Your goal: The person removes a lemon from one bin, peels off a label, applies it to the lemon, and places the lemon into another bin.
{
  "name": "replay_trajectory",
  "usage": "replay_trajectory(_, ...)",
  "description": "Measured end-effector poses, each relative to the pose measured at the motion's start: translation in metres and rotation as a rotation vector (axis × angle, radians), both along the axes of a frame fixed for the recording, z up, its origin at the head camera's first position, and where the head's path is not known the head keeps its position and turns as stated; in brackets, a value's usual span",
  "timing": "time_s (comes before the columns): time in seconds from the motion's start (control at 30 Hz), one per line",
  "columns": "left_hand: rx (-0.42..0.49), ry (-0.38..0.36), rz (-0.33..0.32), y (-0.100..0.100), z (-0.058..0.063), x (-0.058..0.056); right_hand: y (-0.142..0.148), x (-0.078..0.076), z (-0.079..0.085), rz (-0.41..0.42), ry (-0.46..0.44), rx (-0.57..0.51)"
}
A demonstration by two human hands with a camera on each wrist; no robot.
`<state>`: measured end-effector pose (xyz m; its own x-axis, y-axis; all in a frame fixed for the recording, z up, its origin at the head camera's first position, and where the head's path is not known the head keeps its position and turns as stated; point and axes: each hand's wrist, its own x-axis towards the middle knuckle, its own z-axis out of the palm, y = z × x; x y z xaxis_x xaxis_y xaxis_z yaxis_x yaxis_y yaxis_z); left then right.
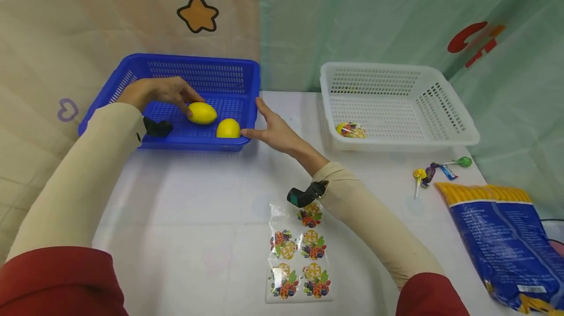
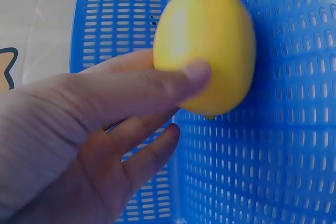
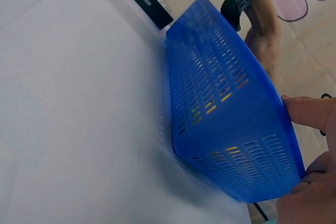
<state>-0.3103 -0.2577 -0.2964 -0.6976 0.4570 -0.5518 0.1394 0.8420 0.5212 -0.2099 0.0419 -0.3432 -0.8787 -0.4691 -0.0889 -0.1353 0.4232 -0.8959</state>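
My left hand (image 1: 169,92) reaches into a blue plastic basket (image 1: 176,143) and holds a yellow lemon (image 1: 202,113) between thumb and fingers. In the left wrist view the thumb lies across the lemon (image 2: 220,35), close over the slotted blue basket (image 2: 294,166). A second lemon (image 1: 228,128) sits in the front right corner, partly hidden by the rim. Spread along the basket's right rim is my right hand (image 1: 277,132). Its thumb touches the front corner. The right wrist view shows the right hand (image 3: 315,156) at the rim from outside the blue basket (image 3: 226,124).
A white basket (image 1: 396,146) at right contains a yellow fruit with a fruit sticker (image 1: 351,129). A sticker sheet (image 1: 299,257) lies in front. Lollipops (image 1: 419,174) and small wrapped candies (image 1: 448,172) lie near a blue and yellow bag (image 1: 498,242). A curtain (image 1: 291,27) hangs behind.
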Motion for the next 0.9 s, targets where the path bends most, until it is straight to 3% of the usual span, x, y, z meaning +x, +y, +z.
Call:
replay_trajectory(0.2, 0.025, 0.054, 0.028, 0.005, -0.004, -0.004, 0.003, -0.001, -0.002, 0.001, -0.011, -0.009)
replay_trajectory(0.47, 0.063, 0.181, 0.160, 0.004, -0.008, -0.010, 0.002, -0.001, -0.005, 0.011, -0.015, -0.014)
replay_trajectory(0.7, 0.165, 0.265, 0.271, 0.003, -0.002, -0.006, 0.001, -0.002, -0.003, 0.017, 0.003, -0.013)
replay_trajectory(0.9, 0.233, 0.293, 0.309, 0.004, 0.007, 0.001, 0.002, -0.004, -0.004, 0.020, 0.012, 0.002)
